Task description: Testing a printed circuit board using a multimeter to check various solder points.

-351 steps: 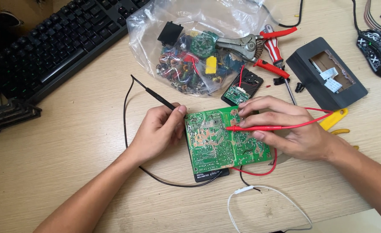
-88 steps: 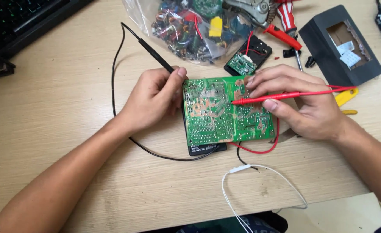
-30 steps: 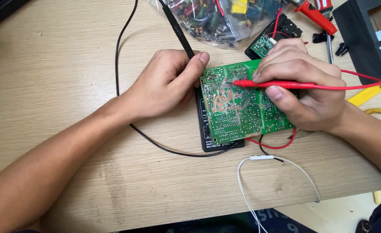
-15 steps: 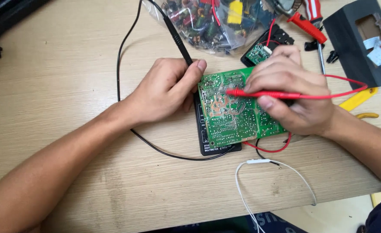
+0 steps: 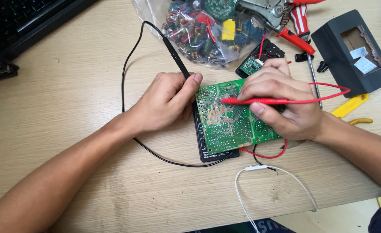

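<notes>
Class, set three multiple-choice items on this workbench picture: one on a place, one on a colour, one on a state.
1. Where does the green circuit board lie?
A. on a black meter
B. inside the plastic bag
C. on the keyboard

2. What colour is the probe in the right hand?
A. black
B. red
C. yellow

3. How does the red probe stand to the board?
A. lying on the table beside it
B. tip resting on the board
C. tucked in the dark grey box

Answers: 1 A, the black meter shows under the board's left and lower edge. 2 B, the right hand grips a red probe, while the left hand holds the black probe. 3 B, its tip meets the board's soldered face.
</notes>
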